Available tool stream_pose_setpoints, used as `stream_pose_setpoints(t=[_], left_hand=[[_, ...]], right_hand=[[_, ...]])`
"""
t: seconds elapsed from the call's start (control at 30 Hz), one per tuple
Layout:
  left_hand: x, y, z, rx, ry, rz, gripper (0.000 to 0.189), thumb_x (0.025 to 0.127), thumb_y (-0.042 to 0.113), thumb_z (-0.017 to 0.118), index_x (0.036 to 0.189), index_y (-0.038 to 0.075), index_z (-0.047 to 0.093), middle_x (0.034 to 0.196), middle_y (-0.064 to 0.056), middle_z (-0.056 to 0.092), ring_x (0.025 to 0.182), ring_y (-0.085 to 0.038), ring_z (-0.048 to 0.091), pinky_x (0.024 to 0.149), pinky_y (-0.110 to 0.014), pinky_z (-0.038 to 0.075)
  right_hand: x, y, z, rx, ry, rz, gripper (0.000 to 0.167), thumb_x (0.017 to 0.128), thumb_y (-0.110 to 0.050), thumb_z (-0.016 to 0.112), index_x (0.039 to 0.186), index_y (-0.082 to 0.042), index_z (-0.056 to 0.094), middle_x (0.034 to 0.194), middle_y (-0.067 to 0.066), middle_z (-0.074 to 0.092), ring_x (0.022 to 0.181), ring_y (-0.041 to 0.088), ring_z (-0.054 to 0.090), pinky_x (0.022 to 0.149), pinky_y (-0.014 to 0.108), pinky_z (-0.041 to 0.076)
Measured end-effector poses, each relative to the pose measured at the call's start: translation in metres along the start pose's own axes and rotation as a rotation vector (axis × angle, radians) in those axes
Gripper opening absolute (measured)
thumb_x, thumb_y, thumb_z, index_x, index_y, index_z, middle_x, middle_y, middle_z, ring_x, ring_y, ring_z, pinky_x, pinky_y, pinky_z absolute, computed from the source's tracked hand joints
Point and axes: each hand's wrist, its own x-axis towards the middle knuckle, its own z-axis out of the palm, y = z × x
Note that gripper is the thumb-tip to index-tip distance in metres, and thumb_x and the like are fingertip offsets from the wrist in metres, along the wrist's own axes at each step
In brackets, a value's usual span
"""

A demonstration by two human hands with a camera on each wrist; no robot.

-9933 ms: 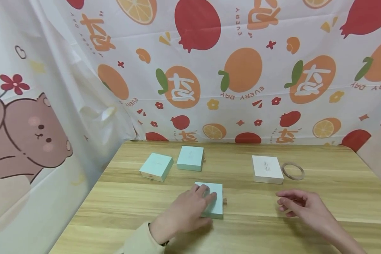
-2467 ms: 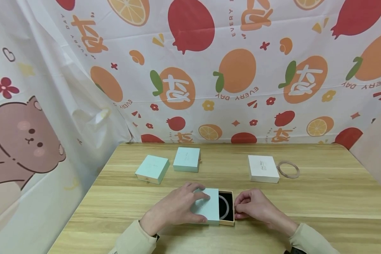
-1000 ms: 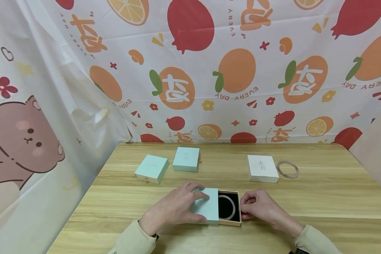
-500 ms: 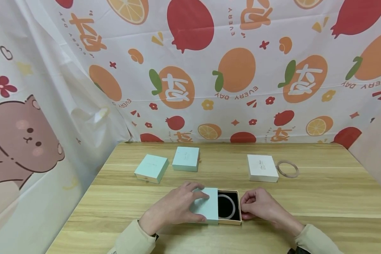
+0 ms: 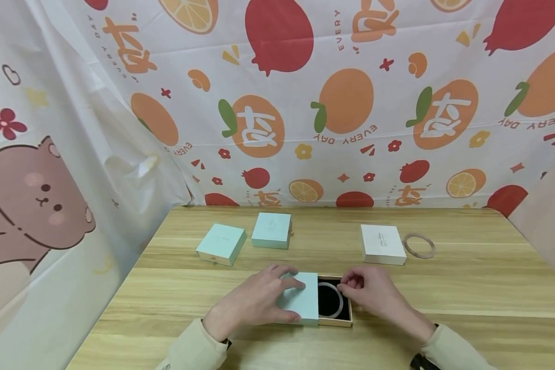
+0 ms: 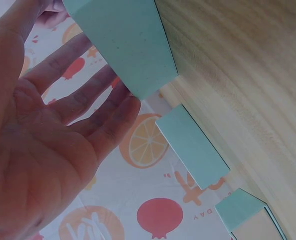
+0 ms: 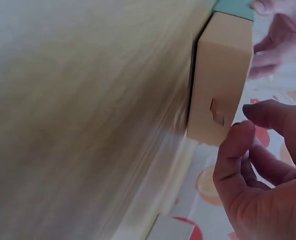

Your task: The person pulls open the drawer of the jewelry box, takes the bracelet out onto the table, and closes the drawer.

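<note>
A mint-green jewelry box stands on the table, its sleeve (image 5: pixel 309 300) held between the thumb and fingers of my left hand (image 5: pixel 252 298). Out of its right side sticks the drawer (image 5: pixel 335 323), lined in black. Inside lies a pale bangle (image 5: pixel 341 302), its left part hidden under the sleeve. My right hand (image 5: pixel 376 290) hovers at the drawer's far right corner, fingers loosely curled, thumb and index tips slightly apart with nothing between them. In the right wrist view, a small ribbon tab (image 7: pixel 217 114) shows on the drawer's end, just beside those fingertips.
Two more mint-green boxes stand at the back left, one box (image 5: pixel 222 242) angled and another box (image 5: pixel 272 229) beside it. Toward the back right are a white box (image 5: pixel 383 243) and a second bangle (image 5: pixel 433 250) lying against its side. A fruit-print curtain (image 5: pixel 305 154) hangs behind the table.
The box was closed at first; my right hand has drawn the drawer out rightward, showing the bangle. Within the last half second it has left the tab and risen to the drawer's far corner.
</note>
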Motion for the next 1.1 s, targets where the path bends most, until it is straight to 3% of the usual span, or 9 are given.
stream_pose_setpoints(t=[0.13,0.23,0.33,0.7,0.87,1.1], left_hand=[[0.0,0.0,0.0,-0.002,-0.002,-0.003,0.054,0.084,0.052,0.08,0.13,0.024,0.071,0.144,-0.005,0.058,0.13,-0.026,0.056,0.093,-0.044,0.057],[0.0,0.0,0.0,-0.002,-0.006,-0.006,0.055,0.084,0.052,0.08,0.13,0.024,0.07,0.145,-0.005,0.058,0.13,-0.025,0.055,0.094,-0.044,0.057],[0.0,0.0,-0.001,-0.001,-0.009,-0.007,0.054,0.084,0.052,0.08,0.13,0.024,0.07,0.145,-0.004,0.058,0.131,-0.025,0.055,0.095,-0.044,0.057],[0.0,0.0,0.0,0.002,-0.011,-0.006,0.054,0.085,0.051,0.08,0.13,0.024,0.07,0.145,-0.005,0.058,0.131,-0.026,0.055,0.096,-0.044,0.056],[0.0,0.001,0.0,0.007,-0.009,-0.007,0.054,0.084,0.051,0.08,0.13,0.024,0.071,0.144,-0.005,0.058,0.13,-0.025,0.055,0.096,-0.044,0.056],[0.0,0.001,0.0,0.006,-0.008,-0.006,0.054,0.084,0.051,0.081,0.13,0.024,0.071,0.145,-0.005,0.058,0.13,-0.025,0.055,0.096,-0.043,0.056]], right_hand=[[0.004,-0.004,0.009,-0.173,0.014,-0.146,0.009,0.084,-0.013,0.081,0.078,-0.012,0.074,0.068,-0.008,0.056,0.06,-0.004,0.044,0.055,0.018,0.042],[0.005,-0.007,0.013,-0.3,0.028,-0.173,0.011,0.082,-0.015,0.083,0.076,-0.01,0.074,0.068,-0.007,0.056,0.061,-0.003,0.043,0.057,0.018,0.041],[0.006,-0.011,0.016,-0.358,0.024,-0.161,0.012,0.081,-0.014,0.083,0.075,-0.009,0.074,0.07,-0.006,0.058,0.061,-0.001,0.044,0.056,0.018,0.041],[0.006,-0.013,0.017,-0.32,0.029,-0.108,0.014,0.077,-0.003,0.077,0.069,-0.01,0.068,0.067,-0.005,0.054,0.059,0.001,0.043,0.054,0.018,0.04],[0.008,-0.013,0.017,-0.277,0.045,-0.043,0.018,0.074,-0.003,0.074,0.066,-0.014,0.062,0.061,-0.009,0.05,0.055,0.0,0.042,0.053,0.018,0.039],[0.008,-0.016,0.01,-0.234,0.054,-0.015,0.017,0.072,-0.005,0.072,0.066,-0.016,0.06,0.059,-0.011,0.052,0.054,-0.002,0.045,0.053,0.018,0.04]])
